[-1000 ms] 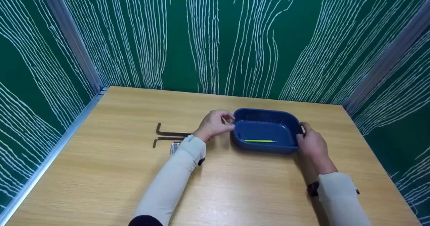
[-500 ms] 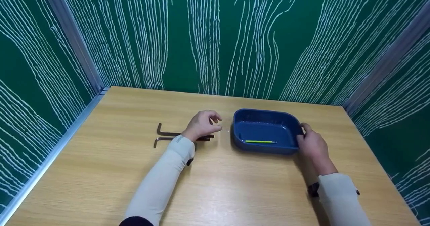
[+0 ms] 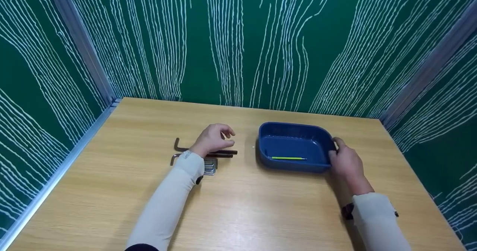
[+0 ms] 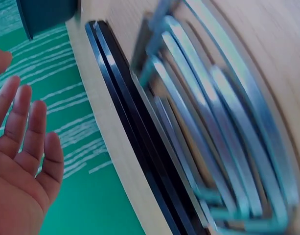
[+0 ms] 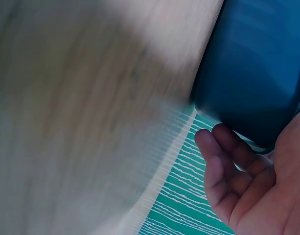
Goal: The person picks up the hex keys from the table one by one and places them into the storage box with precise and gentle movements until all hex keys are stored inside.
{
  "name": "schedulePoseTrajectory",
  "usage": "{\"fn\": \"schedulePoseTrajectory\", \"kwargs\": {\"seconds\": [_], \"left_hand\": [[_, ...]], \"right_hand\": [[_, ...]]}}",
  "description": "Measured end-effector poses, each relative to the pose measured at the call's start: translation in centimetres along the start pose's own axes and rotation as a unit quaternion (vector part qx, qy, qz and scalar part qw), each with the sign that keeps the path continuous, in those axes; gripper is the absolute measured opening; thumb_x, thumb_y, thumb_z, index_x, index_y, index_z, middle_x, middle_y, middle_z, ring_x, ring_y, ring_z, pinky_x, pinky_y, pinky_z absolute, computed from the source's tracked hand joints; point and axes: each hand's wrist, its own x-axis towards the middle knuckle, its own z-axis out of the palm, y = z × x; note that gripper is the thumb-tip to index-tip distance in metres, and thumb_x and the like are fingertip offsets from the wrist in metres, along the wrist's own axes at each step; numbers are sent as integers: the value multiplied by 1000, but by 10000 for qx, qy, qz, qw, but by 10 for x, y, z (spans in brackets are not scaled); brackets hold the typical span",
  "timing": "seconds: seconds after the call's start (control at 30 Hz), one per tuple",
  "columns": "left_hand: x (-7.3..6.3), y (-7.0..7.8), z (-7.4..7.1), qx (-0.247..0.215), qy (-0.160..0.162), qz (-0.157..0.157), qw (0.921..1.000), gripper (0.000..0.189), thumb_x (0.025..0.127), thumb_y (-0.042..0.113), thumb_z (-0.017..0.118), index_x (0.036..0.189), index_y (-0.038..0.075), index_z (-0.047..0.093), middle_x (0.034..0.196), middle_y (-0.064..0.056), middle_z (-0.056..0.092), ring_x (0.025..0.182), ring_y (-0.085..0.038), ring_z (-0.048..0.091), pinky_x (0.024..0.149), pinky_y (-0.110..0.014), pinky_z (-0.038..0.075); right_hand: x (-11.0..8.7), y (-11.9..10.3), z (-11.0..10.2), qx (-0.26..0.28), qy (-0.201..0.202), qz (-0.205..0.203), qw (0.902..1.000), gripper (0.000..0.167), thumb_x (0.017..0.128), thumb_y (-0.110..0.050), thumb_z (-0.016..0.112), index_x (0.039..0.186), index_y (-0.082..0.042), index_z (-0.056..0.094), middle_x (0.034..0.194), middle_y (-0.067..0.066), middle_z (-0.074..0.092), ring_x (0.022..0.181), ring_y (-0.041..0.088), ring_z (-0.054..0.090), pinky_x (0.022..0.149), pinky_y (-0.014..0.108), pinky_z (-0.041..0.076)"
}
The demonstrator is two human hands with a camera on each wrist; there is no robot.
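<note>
My left hand [image 3: 214, 138] hovers over the hex keys with its fingers loosely bent and nothing between them. Below it, two long dark hex keys [image 3: 223, 154] lie side by side on the table, partly covered by the wrist. Several silver hex keys [image 4: 208, 98], nested by size, lie beside the dark ones; the forearm hides part of them in the head view. My right hand [image 3: 346, 161] grips the right end of a blue plastic tray [image 3: 294, 166], thumb at the rim. Inside that tray lies a thin yellow-green pencil [image 3: 288, 158], near the front wall.
The wooden table [image 3: 268, 213] carries all of these. Green walls [image 3: 257, 49] with white wavy lines close in the back and both sides. A tiny pale speck [image 3: 253, 146] lies left of the tray.
My left hand has drawn back leftward from the tray's left rim to above the hex keys, uncovering the dark keys' right ends. The right hand and tray have stayed put.
</note>
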Motion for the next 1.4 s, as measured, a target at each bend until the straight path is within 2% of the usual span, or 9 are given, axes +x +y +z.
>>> {"fn": "schedulePoseTrajectory", "kwargs": {"seconds": [0.2,0.37,0.63,1.03,1.17,1.3,1.4], "left_hand": [[-10,-11,-14,47,-153,-190,9997,28,82,27,72,108,16,70,102,1,65,100,-21,59,90,-37,49],[-19,-22,-20,171,-140,-422,9989,25,81,25,73,104,17,71,100,1,66,95,-18,57,89,-37,49],[-31,-41,-25,231,-119,-775,9967,25,79,29,74,102,17,73,90,2,65,84,-18,58,75,-32,49],[-38,-60,-33,479,-121,-959,9942,12,80,23,73,91,20,72,90,1,67,87,-18,60,84,-36,49],[-38,-64,-33,493,-80,-1074,9930,11,80,20,72,92,19,73,91,0,67,89,-19,60,86,-37,49],[-38,-68,-33,506,6,-1197,9915,10,81,19,73,91,18,73,93,0,69,90,-19,61,88,-37,49],[-38,-69,-33,545,30,-1228,9909,10,81,21,73,91,18,73,94,0,69,91,-19,61,89,-38,49]], "right_hand": [[0,0,1,50,-19,-7,10000,56,101,-22,36,151,-4,21,130,33,51,98,36,54,81,48,48],[-1,-1,0,120,-49,-10,9999,55,101,-22,35,151,-4,21,133,34,48,102,38,54,87,54,48],[-1,-1,1,80,43,57,9999,54,100,-22,38,150,-5,25,124,32,54,95,36,54,73,41,46],[0,-2,-1,106,34,42,9999,54,101,-22,37,150,-5,25,123,30,54,96,35,54,72,39,45],[0,-1,0,160,-8,77,9998,54,102,-24,37,150,-5,24,126,31,53,100,37,54,79,47,49],[1,-1,0,243,-104,168,9995,55,103,-28,37,152,-7,22,132,32,49,106,39,54,91,55,48],[2,-1,0,234,-126,173,9995,55,103,-29,36,152,-8,21,132,32,49,106,40,53,92,56,47]]}}
